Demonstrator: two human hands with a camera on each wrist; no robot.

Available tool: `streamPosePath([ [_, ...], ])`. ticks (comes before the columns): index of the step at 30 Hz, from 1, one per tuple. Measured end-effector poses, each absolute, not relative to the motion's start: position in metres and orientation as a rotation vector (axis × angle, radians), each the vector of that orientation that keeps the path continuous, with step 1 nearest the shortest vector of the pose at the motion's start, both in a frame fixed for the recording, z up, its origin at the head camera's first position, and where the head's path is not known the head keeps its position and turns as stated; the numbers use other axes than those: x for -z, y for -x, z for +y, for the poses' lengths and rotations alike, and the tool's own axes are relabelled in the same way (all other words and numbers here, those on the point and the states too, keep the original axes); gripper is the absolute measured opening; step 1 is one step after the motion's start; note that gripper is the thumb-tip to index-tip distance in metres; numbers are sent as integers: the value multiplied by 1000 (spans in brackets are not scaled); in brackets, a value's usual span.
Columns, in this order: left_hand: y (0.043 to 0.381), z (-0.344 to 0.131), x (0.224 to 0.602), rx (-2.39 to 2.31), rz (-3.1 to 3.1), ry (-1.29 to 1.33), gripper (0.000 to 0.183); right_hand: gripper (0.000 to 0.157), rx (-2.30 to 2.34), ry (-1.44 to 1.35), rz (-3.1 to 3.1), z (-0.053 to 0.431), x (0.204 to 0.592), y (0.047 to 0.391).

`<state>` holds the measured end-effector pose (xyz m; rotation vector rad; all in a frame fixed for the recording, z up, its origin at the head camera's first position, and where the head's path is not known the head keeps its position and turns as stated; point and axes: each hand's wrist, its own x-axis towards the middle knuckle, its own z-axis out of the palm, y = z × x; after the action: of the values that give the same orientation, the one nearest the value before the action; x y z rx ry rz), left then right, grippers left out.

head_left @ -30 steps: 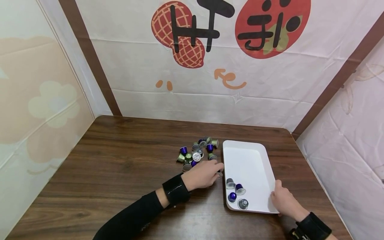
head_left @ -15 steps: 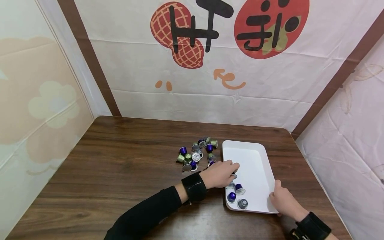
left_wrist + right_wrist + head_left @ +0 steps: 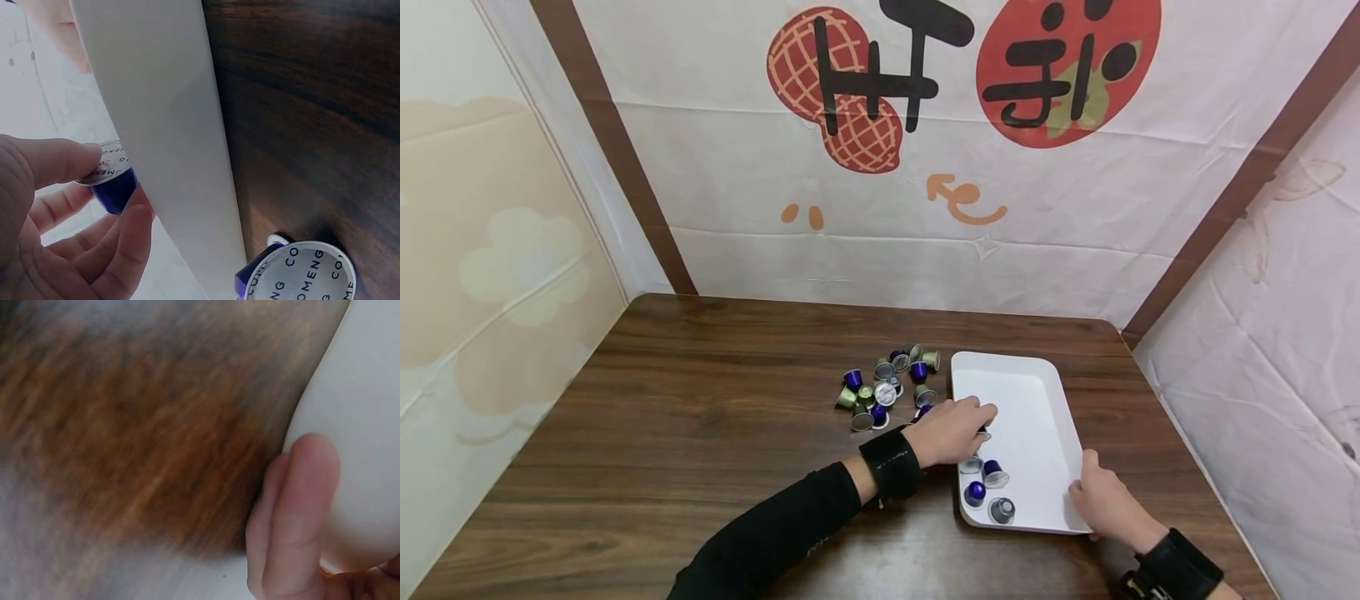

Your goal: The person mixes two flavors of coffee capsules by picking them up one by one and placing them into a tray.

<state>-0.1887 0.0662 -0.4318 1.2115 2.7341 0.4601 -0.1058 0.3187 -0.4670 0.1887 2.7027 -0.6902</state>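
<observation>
My left hand [image 3: 951,431] is over the left side of the white tray [image 3: 1030,392]. Between its thumb and fingers it pinches a dark blue coffee capsule [image 3: 115,190], foil lid uppermost, just inside the tray wall in the left wrist view. The tray's right side near the front corner is gripped by my right hand [image 3: 1112,500]. Several capsules lie in the near left part of the tray, among them a blue capsule [image 3: 975,493] and a silver capsule [image 3: 1002,510]. My left hand partly covers that group in the head view.
Left of the tray, a loose cluster of green, blue and grey capsules lies on the brown wooden table [image 3: 700,417], including a green capsule [image 3: 846,397]. One blue capsule [image 3: 300,275] lies close outside the tray wall. Printed cloth walls [image 3: 850,267] surround the table.
My left hand has moved right from the cluster's edge to over the tray, carrying the capsule. In the last half second it has barely moved. My right hand keeps its grip on the tray.
</observation>
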Motion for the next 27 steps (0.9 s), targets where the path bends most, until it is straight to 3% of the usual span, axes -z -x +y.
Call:
streamPosePath([
  [11,197,53,423,-509,2776,-1235,5,31,709,-158,2696,318,465,105],
  [17,200,41,415,-514,2800,-1217,7,32,705,-171,2692,318,467,105],
  [27,198,-32,419,-350,2929,-1014,14,32,686,-179,2690,320,467,105],
])
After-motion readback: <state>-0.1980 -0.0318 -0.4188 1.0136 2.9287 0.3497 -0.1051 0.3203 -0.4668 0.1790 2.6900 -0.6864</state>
